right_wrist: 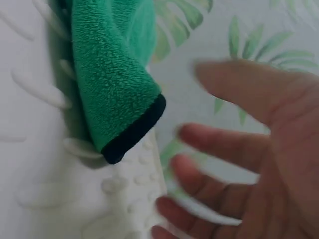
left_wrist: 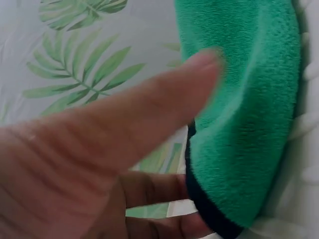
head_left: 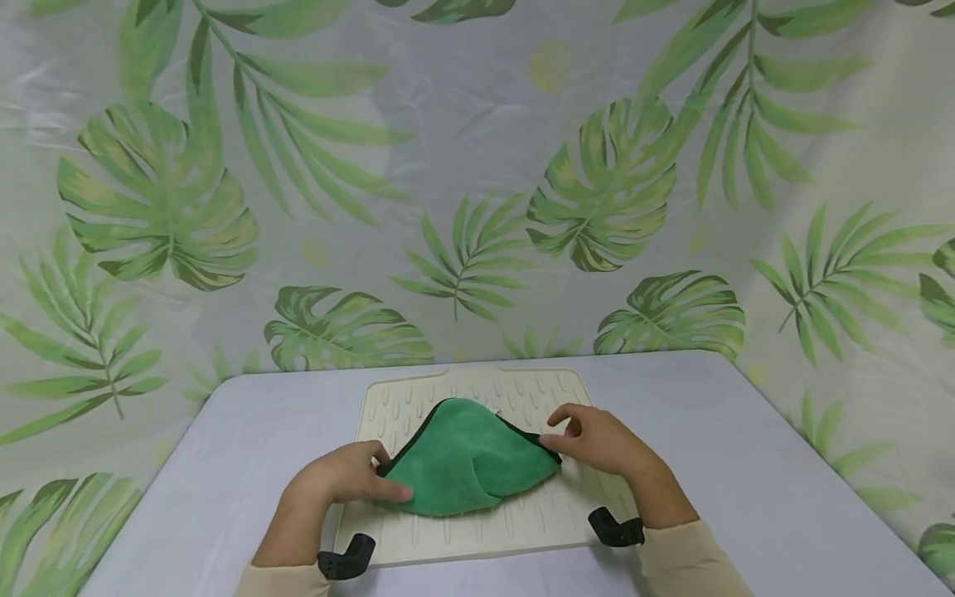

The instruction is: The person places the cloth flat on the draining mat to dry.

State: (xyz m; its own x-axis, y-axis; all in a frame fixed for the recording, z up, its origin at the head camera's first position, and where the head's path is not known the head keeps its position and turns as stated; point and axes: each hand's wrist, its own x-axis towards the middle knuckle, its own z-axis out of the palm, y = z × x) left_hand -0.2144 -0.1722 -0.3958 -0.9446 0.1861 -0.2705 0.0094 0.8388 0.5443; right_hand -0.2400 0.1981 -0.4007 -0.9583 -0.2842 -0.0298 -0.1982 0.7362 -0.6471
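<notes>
Beige sleeves (head_left: pixel 283 582) sit nearest, each with a black wrist mount (head_left: pixel 347 559) beside it, both low in the head view. Left hand (head_left: pixel 346 478) at the left side of a green cloth (head_left: pixel 462 460): thumb out straight across the cloth's face, fingers touching its dark trim (right_wrist: pixel 134 132), wide gap between thumb and fingers; can't tell if the thumb presses. Right hand (head_left: pixel 594 438) by the cloth's right corner, fingers spread and loosely bent, nothing held; right wrist view shows thumb and fingertips just apart from the corner. Cloth is fuzzy, lying on the middle of a cream mat (head_left: pixel 448 543), pointed at the top, with a fold running down toward its near edge. Small white tag (head_left: pixel 492 409) at upper right edge. Mat has raised oval ridges, lies on a white table (head_left: pixel 261 431). Leaf-print sheet (head_left: pixel 462 149) hangs behind. Thumb blurred in left wrist view.
</notes>
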